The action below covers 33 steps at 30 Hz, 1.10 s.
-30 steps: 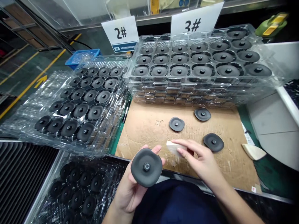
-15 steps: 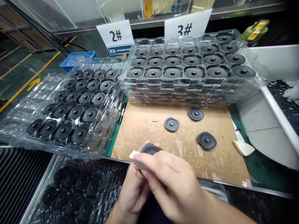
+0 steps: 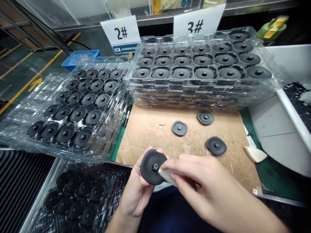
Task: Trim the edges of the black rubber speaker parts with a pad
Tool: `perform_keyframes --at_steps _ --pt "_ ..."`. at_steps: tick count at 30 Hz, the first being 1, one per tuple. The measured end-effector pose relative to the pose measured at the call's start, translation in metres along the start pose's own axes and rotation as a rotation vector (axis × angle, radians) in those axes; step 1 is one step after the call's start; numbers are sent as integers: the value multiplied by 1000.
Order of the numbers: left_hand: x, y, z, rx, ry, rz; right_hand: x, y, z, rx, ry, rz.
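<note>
My left hand point(image 3: 137, 191) grips a black rubber disc point(image 3: 149, 168) with a small hub at its centre, its face tilted up toward me. Pinched in my right hand point(image 3: 201, 184) is a flat off-white pad point(image 3: 167, 176), its tip at the disc near the hub. Partly hidden by my fingers, the pad's exact material cannot be made out. Three similar discs lie apart on the cardboard sheet point(image 3: 145, 129): one in the middle point(image 3: 179, 128), one farther back point(image 3: 205, 117) and one to the right point(image 3: 216, 146).
Stacked clear trays of black discs stand at the back point(image 3: 182, 84) and left point(image 3: 97, 113); more discs sit in a tray point(image 3: 104, 207) at lower left. Right of the cardboard are a cream wedge-shaped piece point(image 3: 255, 154) and a white bin point(image 3: 295, 119) with black scraps. A blue basket point(image 3: 73, 61) stands behind.
My right hand has moved right with the pad, from the disc's left edge to near its hub. The disc has come into fuller view, its face turned more toward me.
</note>
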State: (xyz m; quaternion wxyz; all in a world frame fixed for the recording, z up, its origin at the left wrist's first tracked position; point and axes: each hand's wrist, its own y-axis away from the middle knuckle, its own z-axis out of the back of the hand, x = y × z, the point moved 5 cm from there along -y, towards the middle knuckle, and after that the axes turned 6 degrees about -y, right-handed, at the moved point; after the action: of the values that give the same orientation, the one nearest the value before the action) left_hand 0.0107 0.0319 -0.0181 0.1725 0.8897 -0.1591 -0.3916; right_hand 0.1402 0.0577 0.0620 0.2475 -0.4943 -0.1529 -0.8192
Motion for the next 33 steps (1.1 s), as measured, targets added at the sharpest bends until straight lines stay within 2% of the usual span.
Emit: perform_keyframes --at_steps 2,3,5,7,8,9,11,13,15,17,19,22,24,26,28,29,32,33 --pt "2 -1 1 -10 0 1 -2 -1 6 -109 134 1" --pt "2 -1 1 -29 5 4 -1 -4 7 -165 201 53" --pt "4 1 2 -54 32 39 3 -11 7 -241 269 252" --pt "4 2 1 -16 59 96 -1 -18 5 -232 174 415" --pt "4 3 -1 24 71 128 -9 -22 5 -234 79 407" --pt "4 4 -2 68 82 158 -21 -24 7 -263 -17 331" --pt "4 5 -3 142 116 187 -52 -23 6 -364 -146 67" --pt "4 5 -1 181 164 176 -80 -11 -3 -432 -138 -120" --pt "4 4 1 199 199 148 -98 1 -21 -388 -67 -151" --pt "4 3 3 203 215 128 -110 9 -38 -303 -1 -117" --pt "5 3 3 201 212 130 -114 12 -46 -247 27 -91" --pt "6 3 0 198 187 137 -100 9 -29 -274 59 -109" --pt "7 3 -2 184 150 142 -73 5 -8 -348 70 -76" --pt "9 4 -4 140 103 155 -35 1 8 -386 102 118" --pt "11 5 -4 79 61 167 -2 -3 8 -297 147 330" --pt "11 5 -3 53 39 171 6 -6 5 -236 170 353" --pt "14 6 2 -14 -5 138 9 -15 -3 -181 296 187" --pt "14 6 5 -47 -5 118 10 -17 -6 -187 337 193"
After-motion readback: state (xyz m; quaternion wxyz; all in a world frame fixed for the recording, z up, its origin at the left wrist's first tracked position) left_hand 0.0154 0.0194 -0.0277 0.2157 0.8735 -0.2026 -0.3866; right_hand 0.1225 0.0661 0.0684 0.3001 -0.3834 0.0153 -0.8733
